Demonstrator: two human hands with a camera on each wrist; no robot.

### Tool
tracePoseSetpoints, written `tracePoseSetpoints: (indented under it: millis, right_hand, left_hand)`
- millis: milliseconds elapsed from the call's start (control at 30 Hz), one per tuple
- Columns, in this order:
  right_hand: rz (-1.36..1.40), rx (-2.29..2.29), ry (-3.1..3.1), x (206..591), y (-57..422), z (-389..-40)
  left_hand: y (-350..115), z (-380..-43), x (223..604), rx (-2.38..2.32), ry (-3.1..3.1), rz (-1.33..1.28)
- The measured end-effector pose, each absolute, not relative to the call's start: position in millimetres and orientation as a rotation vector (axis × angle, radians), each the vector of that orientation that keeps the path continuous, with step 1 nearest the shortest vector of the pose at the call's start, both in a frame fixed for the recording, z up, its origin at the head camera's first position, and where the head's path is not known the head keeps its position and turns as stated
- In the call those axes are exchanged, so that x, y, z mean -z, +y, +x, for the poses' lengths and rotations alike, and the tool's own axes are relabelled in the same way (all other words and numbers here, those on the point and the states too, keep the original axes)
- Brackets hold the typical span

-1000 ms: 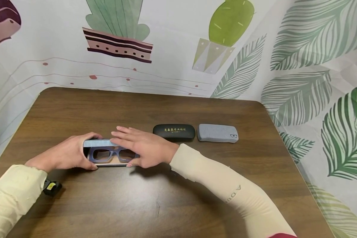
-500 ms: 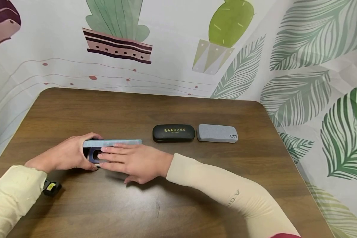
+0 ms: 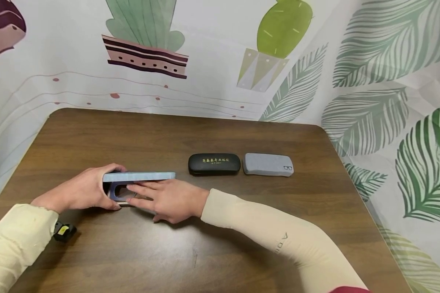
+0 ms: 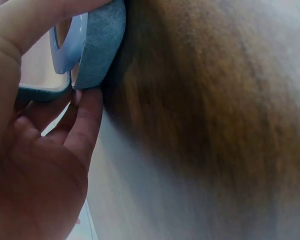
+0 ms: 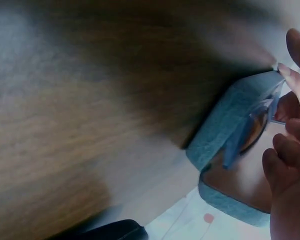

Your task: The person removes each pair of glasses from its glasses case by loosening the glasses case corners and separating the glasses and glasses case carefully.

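My left hand (image 3: 88,189) grips the left end of a light blue eyeglass case (image 3: 139,176), its lid raised and the opening facing me. Inside lie purple-blue sunglasses (image 3: 115,191) with dark lenses; the right lens is hidden behind my right hand (image 3: 168,199). That hand reaches in from the right with extended fingers at the opening, fingertips over the sunglasses. In the left wrist view, left fingers (image 4: 85,125) hold the case (image 4: 102,40) at its hinge side. The right wrist view shows the case (image 5: 227,115) partly open, with the sunglasses (image 5: 235,145) against one half.
Behind and right of my right hand, a black eyeglass case (image 3: 214,165) with gold lettering lies closed. Beside it sits a closed grey eyeglass case (image 3: 267,165) with a small glasses print. All rest on a brown wooden table (image 3: 220,252) against a patterned cloth (image 3: 212,36).
My right hand has moved left and toward me, from the case's right end to across its opening, covering the right lens. The left hand and case have stayed in place.
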State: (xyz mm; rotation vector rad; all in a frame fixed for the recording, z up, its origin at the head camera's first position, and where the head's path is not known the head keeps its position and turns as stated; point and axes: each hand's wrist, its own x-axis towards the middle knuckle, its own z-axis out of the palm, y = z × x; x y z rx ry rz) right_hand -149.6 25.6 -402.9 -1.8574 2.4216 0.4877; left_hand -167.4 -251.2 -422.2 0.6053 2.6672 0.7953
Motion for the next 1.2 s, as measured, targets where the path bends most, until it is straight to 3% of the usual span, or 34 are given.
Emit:
tracePoseSetpoints:
  millis: [467, 1200]
  right_hand:
    - [-1.692, -0.490, 2.645, 419, 15, -147]
    - [-1.713, -0.395, 2.851, 423, 10, -144]
  left_hand:
    - [-250, -168, 423, -0.791, 2.685, 0.609]
    - [-252, -168, 424, -0.807, 2.675, 0.610]
